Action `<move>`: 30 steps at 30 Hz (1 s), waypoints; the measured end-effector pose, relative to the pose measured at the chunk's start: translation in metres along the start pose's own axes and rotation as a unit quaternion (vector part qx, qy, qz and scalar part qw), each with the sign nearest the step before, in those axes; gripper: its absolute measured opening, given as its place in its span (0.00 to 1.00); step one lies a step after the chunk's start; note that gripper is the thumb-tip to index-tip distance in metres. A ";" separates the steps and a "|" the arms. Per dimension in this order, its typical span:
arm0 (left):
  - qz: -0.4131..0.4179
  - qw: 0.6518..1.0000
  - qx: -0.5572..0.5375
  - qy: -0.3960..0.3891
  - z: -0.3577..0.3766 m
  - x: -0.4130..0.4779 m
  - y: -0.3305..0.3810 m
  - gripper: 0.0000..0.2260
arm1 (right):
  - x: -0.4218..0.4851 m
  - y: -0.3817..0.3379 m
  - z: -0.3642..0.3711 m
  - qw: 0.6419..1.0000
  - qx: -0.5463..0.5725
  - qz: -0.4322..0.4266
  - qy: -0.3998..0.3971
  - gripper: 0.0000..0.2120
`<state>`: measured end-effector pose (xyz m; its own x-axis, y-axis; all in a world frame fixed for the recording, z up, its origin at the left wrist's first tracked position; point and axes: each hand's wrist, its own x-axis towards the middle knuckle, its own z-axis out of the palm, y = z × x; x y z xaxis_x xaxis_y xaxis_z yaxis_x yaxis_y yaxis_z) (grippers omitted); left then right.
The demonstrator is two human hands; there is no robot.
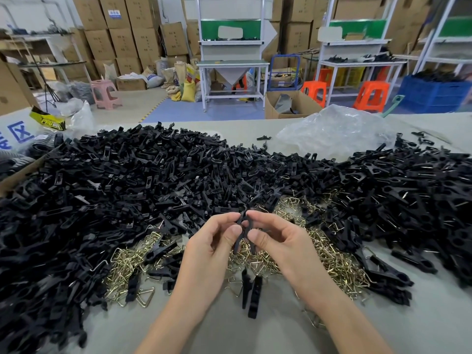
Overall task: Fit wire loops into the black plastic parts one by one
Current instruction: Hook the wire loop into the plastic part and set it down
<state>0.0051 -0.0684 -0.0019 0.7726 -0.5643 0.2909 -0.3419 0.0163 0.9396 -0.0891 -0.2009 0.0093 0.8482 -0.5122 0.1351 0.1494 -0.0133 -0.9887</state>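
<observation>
Gripping black plastic parts [244,227] with left hand [212,244] and right hand [278,241], fingertips curled round them, above the near middle of the bench [255,338].
Spread across the grey bench from left edge to right: a heap of black pieces [153,175], with brass-coloured wire loops [332,261] beneath the hands and a crumpled clear bag [332,131] by the far edge. Beyond, stacked cardboard boxes [122,34], white work tables [232,63], orange stools [370,95], a blue crate [434,94].

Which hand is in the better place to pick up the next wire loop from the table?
Probably the right hand. Both hands pinch the black parts, but the thickest heap of wire loops lies directly beside the right one; the loops near the left hand look sparser.
</observation>
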 end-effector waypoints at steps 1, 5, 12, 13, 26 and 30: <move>-0.004 1.000 -0.007 -0.002 0.000 0.000 0.000 0.07 | 0.000 0.000 0.000 1.000 0.002 0.001 0.001 0.15; -0.022 0.998 -0.057 0.002 0.001 0.000 0.003 0.04 | 0.000 0.001 0.000 1.000 0.007 0.016 -0.005 0.15; -0.001 0.999 -0.040 -0.008 -0.001 0.001 0.005 0.04 | 0.001 0.003 -0.002 0.999 0.029 0.027 -0.012 0.14; 0.001 0.999 -0.039 -0.010 -0.001 0.001 0.005 0.04 | 0.001 0.005 -0.002 0.998 0.052 0.032 -0.021 0.14; 0.073 0.983 0.134 -0.101 -0.006 -0.004 0.006 0.11 | 0.007 0.011 -0.022 0.992 0.067 0.056 -0.093 0.27; 0.083 0.982 0.159 -0.059 -0.006 -0.003 0.003 0.11 | 0.006 0.007 -0.023 0.997 -0.066 -0.008 -0.037 0.21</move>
<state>0.0047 -0.0616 0.0012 0.6307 -0.6681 0.3948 -0.6221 -0.1310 0.7719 -0.0951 -0.2238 0.0015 0.8824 -0.4455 0.1514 0.1001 -0.1367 -0.9855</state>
